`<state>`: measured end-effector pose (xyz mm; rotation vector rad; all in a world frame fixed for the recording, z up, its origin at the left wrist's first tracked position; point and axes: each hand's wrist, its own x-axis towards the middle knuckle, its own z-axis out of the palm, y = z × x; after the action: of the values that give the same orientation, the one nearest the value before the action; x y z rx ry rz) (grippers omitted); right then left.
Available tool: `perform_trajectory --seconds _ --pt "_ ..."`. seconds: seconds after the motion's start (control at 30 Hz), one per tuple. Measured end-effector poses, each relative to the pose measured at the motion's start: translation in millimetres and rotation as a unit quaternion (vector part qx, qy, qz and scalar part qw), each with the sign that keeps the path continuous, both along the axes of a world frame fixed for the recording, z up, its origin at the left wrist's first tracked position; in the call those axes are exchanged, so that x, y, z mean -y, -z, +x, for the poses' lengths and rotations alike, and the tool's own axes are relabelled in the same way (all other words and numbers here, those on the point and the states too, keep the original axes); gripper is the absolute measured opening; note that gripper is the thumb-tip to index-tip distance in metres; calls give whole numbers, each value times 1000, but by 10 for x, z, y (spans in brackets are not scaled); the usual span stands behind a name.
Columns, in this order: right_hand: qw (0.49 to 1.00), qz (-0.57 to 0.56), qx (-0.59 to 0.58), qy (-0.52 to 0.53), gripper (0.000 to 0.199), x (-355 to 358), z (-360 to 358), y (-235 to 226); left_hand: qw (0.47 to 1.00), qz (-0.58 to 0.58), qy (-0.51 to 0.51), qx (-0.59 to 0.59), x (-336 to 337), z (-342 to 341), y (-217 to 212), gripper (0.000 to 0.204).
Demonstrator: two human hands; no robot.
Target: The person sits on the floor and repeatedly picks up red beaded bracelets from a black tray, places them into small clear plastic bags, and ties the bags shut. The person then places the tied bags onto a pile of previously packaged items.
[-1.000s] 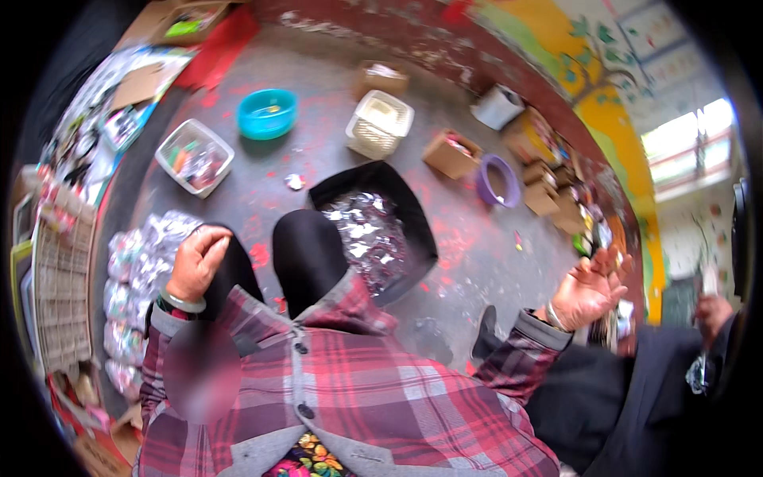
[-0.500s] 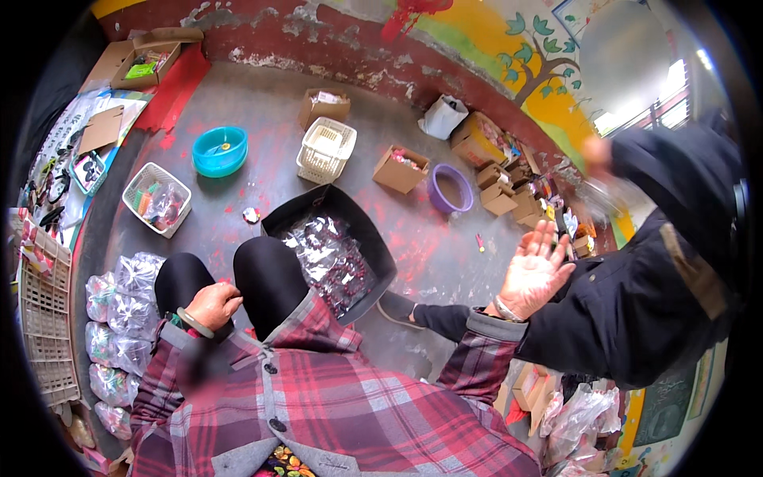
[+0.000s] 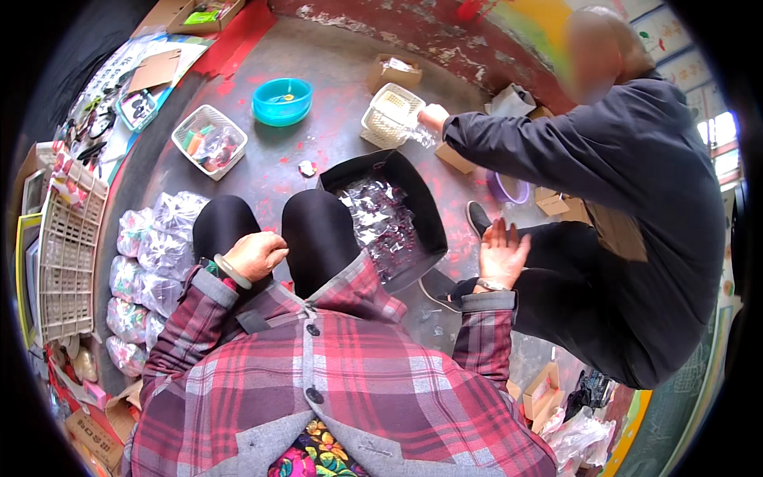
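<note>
My left hand (image 3: 253,256) rests by my left thigh, fingers curled together, with nothing showing in them. A pale bangle circles that wrist. On my other side, my right hand (image 3: 505,253) is held palm up with its fingers spread and nothing on it, a bracelet at the wrist. Between my right knee and the other person's shoe stands a black square tub (image 3: 421,195) holding many small clear packets (image 3: 373,226). The other person's hand (image 3: 433,118) is over a cream plastic basket (image 3: 380,126), with clear plastic film hanging below it.
Stuffed clear bags (image 3: 163,250) are stacked left of my legs, beside a cream crate (image 3: 67,262). Ahead are a white basket of packets (image 3: 226,155), a teal basin (image 3: 282,111) and a cardboard box (image 3: 395,75). The other person (image 3: 652,215) crouches close on my right, partly hiding a purple basin (image 3: 509,188).
The other person has bent down and reached an arm to the cream basket. My view has shifted, so the scene sits farther right. My hands keep much the same pose.
</note>
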<state>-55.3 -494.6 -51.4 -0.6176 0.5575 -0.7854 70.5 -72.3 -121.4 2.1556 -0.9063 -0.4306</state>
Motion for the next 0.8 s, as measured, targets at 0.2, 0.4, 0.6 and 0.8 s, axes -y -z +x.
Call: perform_trajectory --seconds 0.2,0.4,0.6,0.8 --pt "985 83 -134 -74 42 -347 103 635 1000 7 -7 -24 -12 1 -1 24" --pt "963 74 -179 -188 41 -637 230 1007 1000 3 -10 -12 1 16 8 20" --pt "948 89 -195 -233 39 -774 295 1108 1000 13 -6 -16 -7 32 4 20" --pt "942 94 -205 -250 37 -795 310 1173 1000 9 -16 5 -18 28 38 19"
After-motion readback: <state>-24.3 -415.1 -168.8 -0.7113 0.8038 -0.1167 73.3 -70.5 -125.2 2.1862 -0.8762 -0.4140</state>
